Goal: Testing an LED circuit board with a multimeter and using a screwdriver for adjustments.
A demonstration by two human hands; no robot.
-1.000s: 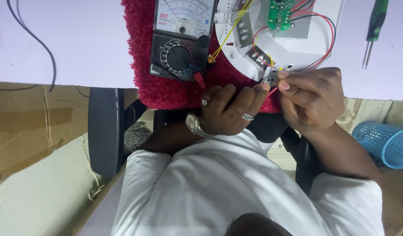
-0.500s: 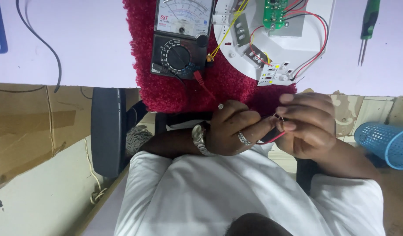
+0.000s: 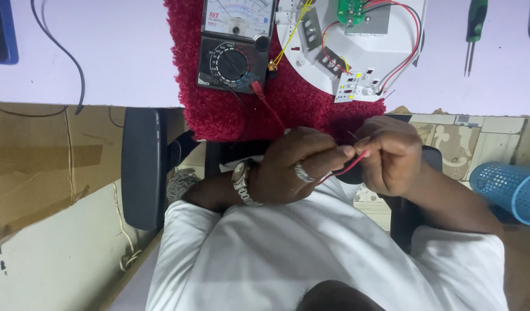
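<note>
Left hand [image 3: 296, 170] and right hand [image 3: 391, 152] both closed in a pinch on thin red wire [image 3: 348, 167], held below red mat [image 3: 230, 115], off the table edge. Advisable: keep fingertips near the wire end, pull gently, avoid straining leads toward round white housing [image 3: 403, 63].

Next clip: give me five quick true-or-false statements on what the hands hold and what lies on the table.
1. Both hands pinch a thin red wire. True; the left hand and right hand meet on it.
2. The hands rest on the round white lamp base. False; they are off the table, in front of the person's body.
3. The meter lies on a red cloth. True.
4. The green-handled screwdriver is in the right hand. False; it lies on the table.
5. The blue basket stands on the table. False; it is on the floor.
</note>
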